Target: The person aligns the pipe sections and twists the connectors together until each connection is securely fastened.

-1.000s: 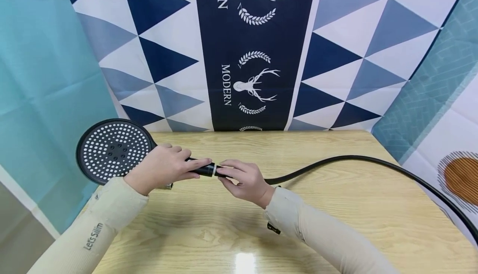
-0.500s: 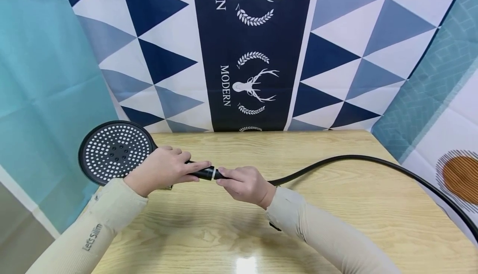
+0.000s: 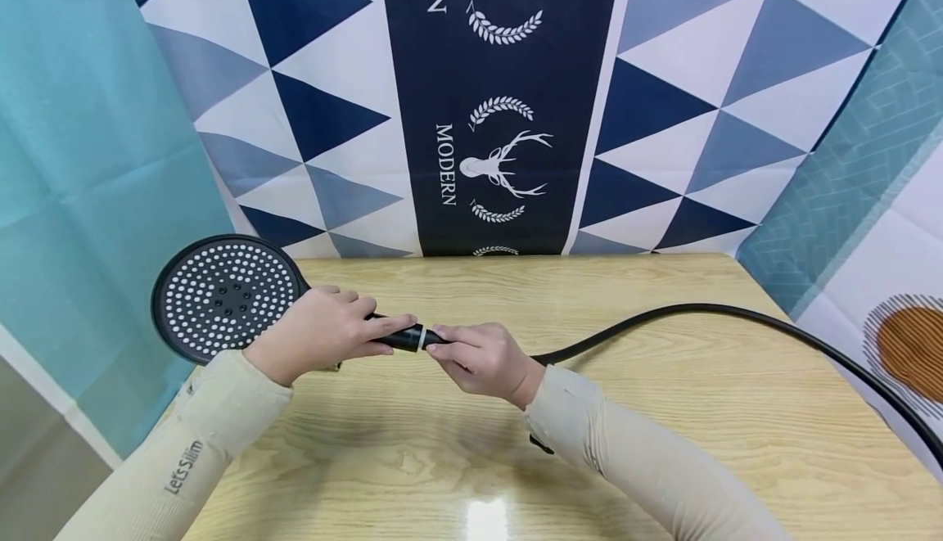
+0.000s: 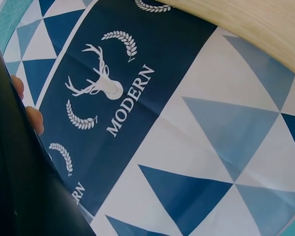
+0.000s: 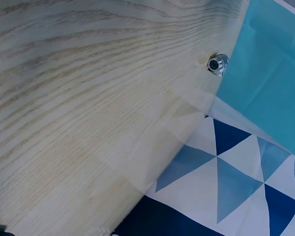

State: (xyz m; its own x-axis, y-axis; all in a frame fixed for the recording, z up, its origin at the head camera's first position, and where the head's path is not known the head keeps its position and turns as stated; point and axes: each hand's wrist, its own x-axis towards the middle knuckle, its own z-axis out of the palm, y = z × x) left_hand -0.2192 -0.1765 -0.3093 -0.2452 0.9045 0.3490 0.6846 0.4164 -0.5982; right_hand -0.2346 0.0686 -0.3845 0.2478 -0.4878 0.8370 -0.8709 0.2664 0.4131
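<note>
My left hand (image 3: pixel 324 332) grips the handle of a round black shower head (image 3: pixel 228 299), its dotted spray face turned up toward the head camera. From the right, my right hand (image 3: pixel 486 361) pinches the end of a black hose (image 3: pixel 685 309) between thumb and fingers. That end meets the bottom of the handle, where a thin white ring shows at the joint. In the left wrist view, fingertips (image 4: pixel 35 120) peek past a large dark shape (image 4: pixel 19 172) along the left edge. The right wrist view does not show the joint.
Below the hands lies a light wooden table (image 3: pixel 383 459). A small chrome fitting (image 5: pixel 217 64) stands near its edge, mostly hidden by the left hand in the head view. Patterned cloth (image 3: pixel 501 115) hangs behind, and the hose runs off over the table's right side.
The fingers of my right hand have shifted and drawn in round the hose end. The joint dipped slightly, then rose again. My left hand and the shower head have barely moved.
</note>
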